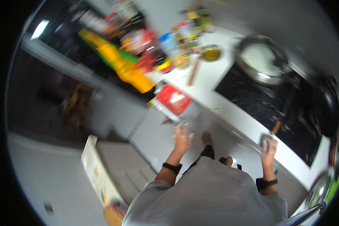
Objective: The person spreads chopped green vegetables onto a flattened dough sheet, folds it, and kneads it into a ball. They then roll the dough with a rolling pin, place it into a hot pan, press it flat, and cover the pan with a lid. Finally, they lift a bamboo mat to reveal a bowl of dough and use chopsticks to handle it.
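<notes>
The whole view is blurred by motion. My left hand [182, 138] is raised with its fingers apart and nothing in it, and pale smears show on the fingertips. Just beyond it is a red and white package [173, 99] by the counter's end; what supports it is hidden. Over the counter's front edge, my right hand [269, 147] has pale smears too; blur hides how its fingers are set. Near those fingers, a utensil's wooden handle [276, 127] lies on the black cooktop [251, 99]. At the cooktop's back stands a metal pan [261, 76] holding something whitish.
A glass bowl of yellow oil [212, 52] stands on the white counter [206, 76], with bottles and jars crowded behind. A black wok [326, 107] sits at the cooktop's right. Lower left is an open drawer [121, 158]. Yellow and green packaging [124, 66] lies at upper left.
</notes>
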The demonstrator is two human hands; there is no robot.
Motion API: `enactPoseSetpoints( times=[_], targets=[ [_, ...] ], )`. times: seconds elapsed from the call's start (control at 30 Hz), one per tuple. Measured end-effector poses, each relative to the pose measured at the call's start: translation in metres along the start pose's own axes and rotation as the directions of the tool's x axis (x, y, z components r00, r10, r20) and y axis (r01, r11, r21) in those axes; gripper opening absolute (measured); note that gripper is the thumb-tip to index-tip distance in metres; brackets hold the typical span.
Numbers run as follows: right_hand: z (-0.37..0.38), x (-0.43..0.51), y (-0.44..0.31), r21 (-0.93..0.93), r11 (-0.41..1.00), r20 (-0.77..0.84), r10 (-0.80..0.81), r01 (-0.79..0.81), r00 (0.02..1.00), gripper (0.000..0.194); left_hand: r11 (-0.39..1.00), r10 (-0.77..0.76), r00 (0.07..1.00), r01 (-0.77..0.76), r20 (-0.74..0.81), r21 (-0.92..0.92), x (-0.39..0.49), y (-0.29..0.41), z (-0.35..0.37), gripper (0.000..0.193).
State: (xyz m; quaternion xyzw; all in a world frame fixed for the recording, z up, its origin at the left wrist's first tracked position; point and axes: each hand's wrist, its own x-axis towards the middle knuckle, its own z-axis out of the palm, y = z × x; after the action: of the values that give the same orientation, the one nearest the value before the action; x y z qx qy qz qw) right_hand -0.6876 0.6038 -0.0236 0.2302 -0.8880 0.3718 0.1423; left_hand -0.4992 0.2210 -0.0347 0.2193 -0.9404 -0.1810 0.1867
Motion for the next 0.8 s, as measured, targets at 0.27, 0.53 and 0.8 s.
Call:
enactPoseSetpoints(
  times=[0.27, 0.53, 0.8],
  targets=[
    [0.054, 0.021, -0.067, 0.243, 0.942, 0.275, -0.294, 0.230, 0.915, 0.017, 0.834, -0.541, 0.841, 0.539, -0.021, 0.118, -0.091, -0.023, -0.071, 0.047],
    [0.146, 0.055, -0.261, 0.623, 0.760, 0.429, -0.529, 0.184, 0.732, 0.012, 0.657, -0.750, 0.650, 0.754, -0.124, -0.022, -0.199, -0.102, -0.122, 0.049],
    [0.214, 0.014, -0.587, 0.918, 0.338, 0.237, -0.887, 0.208, 0.396, 0.012, 0.430, -0.881, 0.374, 0.889, -0.291, -0.158, -0.335, -0.198, -0.194, 0.046]
  ],
)
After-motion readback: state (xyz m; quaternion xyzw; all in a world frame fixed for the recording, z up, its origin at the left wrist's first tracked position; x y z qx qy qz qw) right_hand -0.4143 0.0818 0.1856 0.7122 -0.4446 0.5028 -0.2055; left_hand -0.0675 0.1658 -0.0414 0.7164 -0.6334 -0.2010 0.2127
